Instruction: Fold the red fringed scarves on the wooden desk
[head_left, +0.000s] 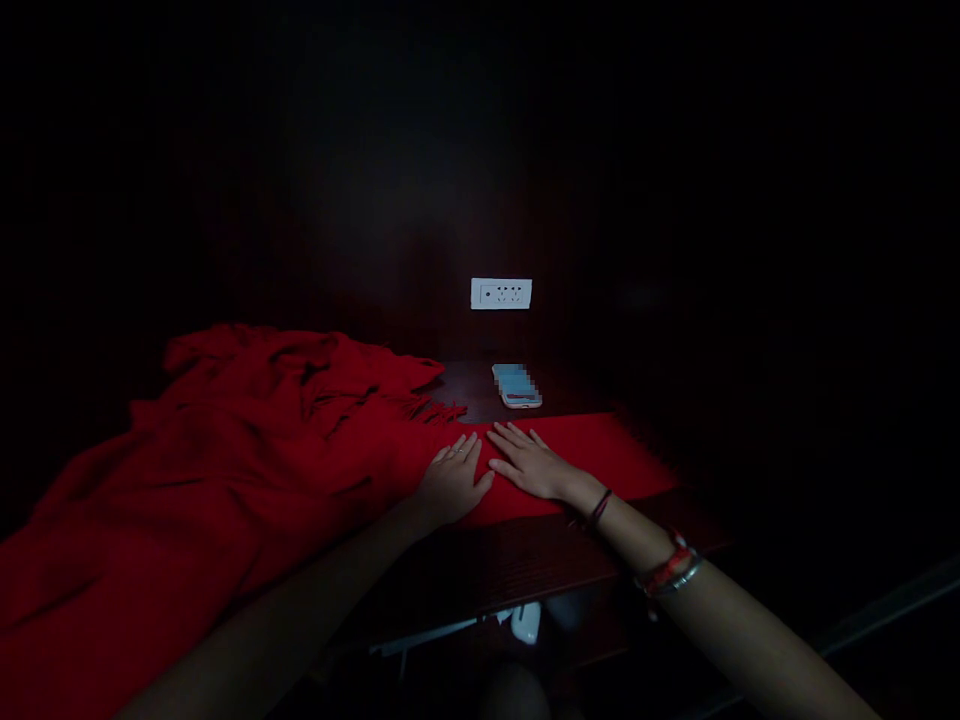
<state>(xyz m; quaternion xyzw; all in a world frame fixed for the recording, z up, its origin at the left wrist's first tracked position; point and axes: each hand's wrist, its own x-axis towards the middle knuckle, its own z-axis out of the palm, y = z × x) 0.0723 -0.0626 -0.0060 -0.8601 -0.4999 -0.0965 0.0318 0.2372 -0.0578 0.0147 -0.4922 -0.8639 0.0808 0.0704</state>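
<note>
A red fringed scarf [592, 450] lies across a dark wooden surface. Its right end is spread flat in a band, while the left part is heaped in loose folds that run down to the lower left. My left hand [451, 485] rests palm down on the flat band, fingers stretched out and a ring on one of them. Close beside it, my right hand [529, 465] also lies flat on the cloth with its fingers spread. The two hands are slightly apart and neither grips the fabric.
Just behind the scarf lies a phone [516, 386] with a blurred screen. A white wall socket [501, 294] is set in the dark back panel. The wooden surface [540, 555] ends at a front edge, and a white object [526, 622] shows below it. The surroundings are very dark.
</note>
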